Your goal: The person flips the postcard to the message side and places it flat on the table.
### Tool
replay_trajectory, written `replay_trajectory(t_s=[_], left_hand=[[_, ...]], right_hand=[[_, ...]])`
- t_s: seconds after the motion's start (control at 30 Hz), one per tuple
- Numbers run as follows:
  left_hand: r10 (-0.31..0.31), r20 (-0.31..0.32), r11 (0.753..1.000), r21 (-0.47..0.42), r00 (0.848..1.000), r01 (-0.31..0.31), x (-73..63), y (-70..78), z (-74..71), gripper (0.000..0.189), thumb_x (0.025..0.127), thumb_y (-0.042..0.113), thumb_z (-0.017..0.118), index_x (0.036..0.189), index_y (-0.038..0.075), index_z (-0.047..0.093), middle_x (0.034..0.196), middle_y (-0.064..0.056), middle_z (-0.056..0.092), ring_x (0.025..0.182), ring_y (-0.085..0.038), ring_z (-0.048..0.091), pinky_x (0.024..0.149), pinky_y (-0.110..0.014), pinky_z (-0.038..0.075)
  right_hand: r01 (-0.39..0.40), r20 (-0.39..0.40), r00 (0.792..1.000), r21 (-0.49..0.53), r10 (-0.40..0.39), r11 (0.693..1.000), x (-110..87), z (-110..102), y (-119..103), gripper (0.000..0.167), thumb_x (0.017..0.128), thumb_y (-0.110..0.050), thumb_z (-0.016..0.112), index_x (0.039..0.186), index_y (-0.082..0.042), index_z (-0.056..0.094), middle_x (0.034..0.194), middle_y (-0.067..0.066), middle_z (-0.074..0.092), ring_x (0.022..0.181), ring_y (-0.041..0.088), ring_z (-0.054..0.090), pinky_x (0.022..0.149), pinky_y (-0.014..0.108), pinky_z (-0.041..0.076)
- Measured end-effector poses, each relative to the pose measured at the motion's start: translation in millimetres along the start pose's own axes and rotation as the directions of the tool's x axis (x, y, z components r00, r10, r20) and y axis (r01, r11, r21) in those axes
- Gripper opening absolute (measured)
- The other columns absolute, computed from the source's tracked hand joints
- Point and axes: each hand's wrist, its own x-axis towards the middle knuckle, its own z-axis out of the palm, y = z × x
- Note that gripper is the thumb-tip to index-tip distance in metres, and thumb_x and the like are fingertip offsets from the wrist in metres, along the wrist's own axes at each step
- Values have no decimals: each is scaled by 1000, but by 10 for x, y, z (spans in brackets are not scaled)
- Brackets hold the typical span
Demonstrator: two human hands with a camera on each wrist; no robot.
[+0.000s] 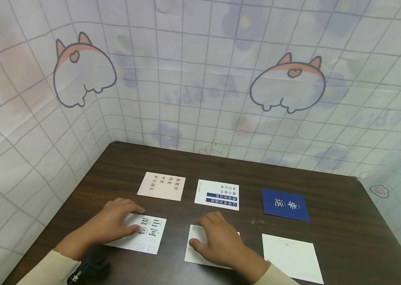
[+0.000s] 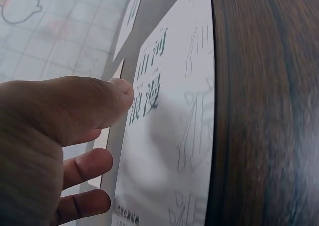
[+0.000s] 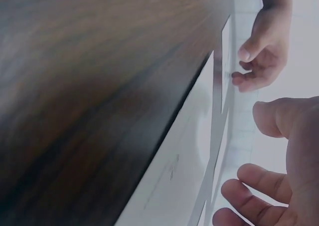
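Note:
My left hand (image 1: pixel 113 222) hovers with loosely bent fingers over a white card (image 1: pixel 152 235) printed with large dark green characters. In the left wrist view the thumb and fingers stand apart and hold nothing beside that card (image 2: pixel 164 126), which lies flat. My right hand (image 1: pixel 222 241) is above a mostly plain white card (image 1: pixel 192 253), covering much of it. Seen from the right wrist, the spread, relaxed fingers grip nothing, and the card (image 3: pixel 182 151) lies below them. Whether any fingertip touches a card, I cannot tell.
Behind these lie a pale pink card (image 1: pixel 162 187) with red characters, a white card (image 1: pixel 218 190) with blue strips, and a blue card (image 1: pixel 286 205). Another plain white card (image 1: pixel 289 257) lies front right. The dark wooden table (image 1: pixel 243 168) meets a grid-patterned curtain (image 1: pixel 186 79).

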Motion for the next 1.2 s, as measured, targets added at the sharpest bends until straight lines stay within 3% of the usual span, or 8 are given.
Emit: replay_trajectory(t_s=[0.23, 0.47, 0.77, 1.2], left_hand=[[-53, 21, 999, 2, 998, 53, -33, -52, -41, 40, 81, 29, 86, 117, 18, 74, 117, 1, 69, 116, -33, 58, 94, -64, 40], [-105, 30, 994, -13, 994, 105, -49, -101, -74, 41, 81, 31, 87, 118, 20, 74, 120, -2, 68, 118, -36, 58, 95, -67, 38], [-88, 11, 996, 15, 996, 88, -137, -215, -105, 44, 79, 32, 88, 118, 16, 73, 117, -3, 68, 113, -37, 60, 89, -68, 41], [-118, 23, 993, 0, 993, 118, -210, -389, -140, 46, 78, 33, 90, 119, 20, 74, 118, -2, 68, 116, -37, 57, 92, -69, 39]], right_hand=[[12, 5, 1000, 3, -12, 1000, 23, 47, -51, 45, 89, -45, 74, 122, -14, 68, 119, -1, 65, 114, 18, 54, 90, 37, 51], [2, 11, 1000, 0, -2, 1000, 66, 74, -115, 46, 89, -46, 74, 121, -14, 68, 119, -1, 64, 112, 17, 54, 86, 34, 51], [-2, 39, 999, -12, 2, 1000, 142, 108, -209, 50, 87, -48, 75, 123, -14, 68, 119, 0, 63, 113, 18, 53, 91, 36, 50], [26, 51, 998, -23, -25, 999, 312, 233, -378, 53, 89, -51, 74, 126, -13, 67, 118, 1, 61, 114, 19, 52, 96, 37, 48]])
